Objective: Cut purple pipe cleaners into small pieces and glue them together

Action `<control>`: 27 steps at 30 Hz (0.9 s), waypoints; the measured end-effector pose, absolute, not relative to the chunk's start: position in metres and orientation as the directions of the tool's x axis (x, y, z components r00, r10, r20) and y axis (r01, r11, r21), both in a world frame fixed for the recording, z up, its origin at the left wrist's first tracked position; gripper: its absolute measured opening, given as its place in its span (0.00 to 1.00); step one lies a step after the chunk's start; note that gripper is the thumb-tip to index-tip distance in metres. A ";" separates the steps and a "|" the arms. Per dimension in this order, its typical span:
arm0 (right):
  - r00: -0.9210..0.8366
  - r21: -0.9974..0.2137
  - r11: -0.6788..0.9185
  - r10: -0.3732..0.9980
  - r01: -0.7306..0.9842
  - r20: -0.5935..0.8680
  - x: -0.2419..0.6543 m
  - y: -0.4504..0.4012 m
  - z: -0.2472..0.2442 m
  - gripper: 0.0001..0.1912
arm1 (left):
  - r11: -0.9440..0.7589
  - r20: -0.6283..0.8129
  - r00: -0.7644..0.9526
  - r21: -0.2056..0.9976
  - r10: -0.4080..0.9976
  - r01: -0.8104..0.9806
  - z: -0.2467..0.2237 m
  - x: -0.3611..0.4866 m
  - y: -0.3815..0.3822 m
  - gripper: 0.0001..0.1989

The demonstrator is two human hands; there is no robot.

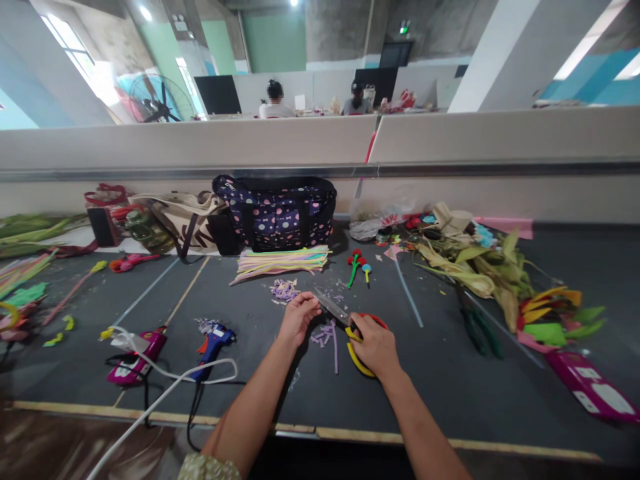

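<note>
My right hand (376,343) grips a pair of scissors (334,309), its fingers in the yellow and red handles. The blades point up and left, toward my left hand (301,313). That hand is closed in a pinch close to the blades; whatever sits between its fingertips is too small to name. Below the hands, a thin purple strip (335,350) lies on the dark table beside several short purple cut pieces (323,335). Farther back is a small pile of purple and cream snippets (285,290).
A bundle of pastel strips (280,261) lies before a dark patterned bag (285,213). Left are a blue glue gun (214,347), a magenta device (137,357) and a white cable (165,385). Right are pliers (477,323) and dried husks (470,267). Two people sit beyond the partition.
</note>
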State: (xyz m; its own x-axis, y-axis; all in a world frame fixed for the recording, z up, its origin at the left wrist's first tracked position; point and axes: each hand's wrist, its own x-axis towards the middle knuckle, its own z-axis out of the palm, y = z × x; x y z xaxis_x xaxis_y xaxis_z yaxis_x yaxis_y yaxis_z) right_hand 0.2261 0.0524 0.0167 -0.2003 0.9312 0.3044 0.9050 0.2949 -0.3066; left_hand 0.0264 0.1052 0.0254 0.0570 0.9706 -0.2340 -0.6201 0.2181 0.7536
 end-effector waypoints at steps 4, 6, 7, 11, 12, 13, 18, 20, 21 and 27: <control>-0.204 -0.306 0.302 0.928 0.903 0.313 0.226 0.052 0.014 0.18 | 0.227 -0.248 0.058 0.736 0.967 -0.638 0.024 0.025 0.106 0.16; -0.215 -0.305 0.314 0.924 0.899 0.317 0.226 0.052 0.013 0.17 | 0.227 -0.245 0.062 0.736 0.967 -0.638 0.023 0.025 0.106 0.15; -0.221 -0.304 0.320 0.922 0.897 0.319 0.226 0.052 0.012 0.17 | 0.227 -0.242 0.064 0.739 0.968 -0.634 0.022 0.025 0.106 0.15; -0.231 -0.302 0.331 0.918 0.894 0.323 0.226 0.053 0.010 0.19 | 0.217 -0.229 0.060 0.759 0.971 -0.614 0.022 0.026 0.106 0.15; -0.229 -0.302 0.329 0.918 0.895 0.323 0.226 0.053 0.010 0.19 | 0.216 -0.228 0.059 0.762 0.972 -0.611 0.022 0.027 0.106 0.15; -0.228 -0.301 0.327 0.919 0.896 0.322 0.226 0.053 0.010 0.19 | 0.216 -0.228 0.059 0.764 0.972 -0.609 0.022 0.027 0.106 0.15; -0.228 -0.289 0.328 0.916 0.899 0.332 0.225 0.053 0.010 0.19 | 0.220 -0.228 0.063 0.771 0.972 -0.598 0.023 0.027 0.105 0.14; -0.226 -0.289 0.325 0.918 0.900 0.327 0.225 0.053 0.010 0.19 | 0.220 -0.233 0.055 0.776 0.971 -0.591 0.023 0.027 0.104 0.14; -0.226 -0.290 0.324 0.919 0.901 0.323 0.226 0.053 0.009 0.19 | 0.221 -0.236 0.051 0.779 0.970 -0.587 0.023 0.027 0.104 0.14; -0.225 -0.299 0.326 0.918 0.897 0.326 0.226 0.052 0.010 0.20 | 0.224 -0.239 0.050 0.784 0.970 -0.579 0.023 0.027 0.104 0.15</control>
State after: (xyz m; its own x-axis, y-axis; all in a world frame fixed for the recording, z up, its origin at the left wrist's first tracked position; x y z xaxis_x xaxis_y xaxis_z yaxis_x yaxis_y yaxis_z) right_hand 0.2255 0.0522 0.0097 -0.2251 0.9183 0.3256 0.8970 0.3258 -0.2988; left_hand 0.0270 0.1036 0.0234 0.0504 0.9696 -0.2394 -0.5786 0.2238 0.7843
